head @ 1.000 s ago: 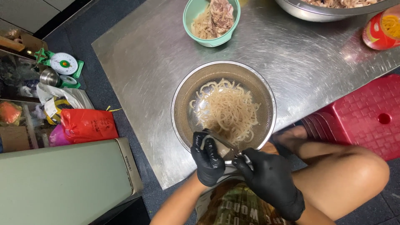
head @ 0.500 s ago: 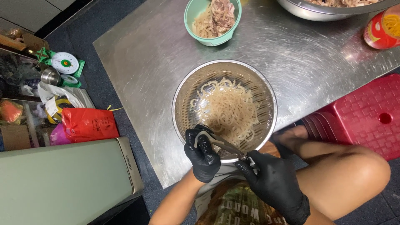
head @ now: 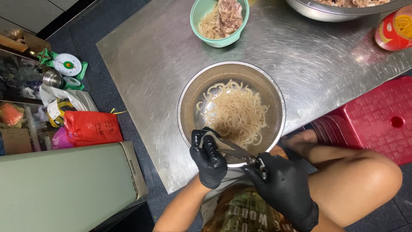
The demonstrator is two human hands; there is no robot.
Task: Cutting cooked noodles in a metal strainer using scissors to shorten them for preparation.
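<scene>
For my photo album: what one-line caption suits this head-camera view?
Black-gloved left hand holds a pale piece to scissors gripped by the right hand, over a metal colander of pale strips.

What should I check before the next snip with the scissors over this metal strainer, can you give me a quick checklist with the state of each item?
1. Left hand grips the pale piece over the strainer's near rim: ok.
2. Right hand holds the scissors by the handles: ok.
3. Left fingertips are out of the blades' path: cannot tell, since the blades lie close against the glove.
4. Cut strips have a place to fall: ok, the metal strainer sits right under the piece.
5. Strainer rests fully on the steel table: not ok, its near rim overhangs the table edge.
6. Both hands gloved: ok, black gloves on both.
</scene>
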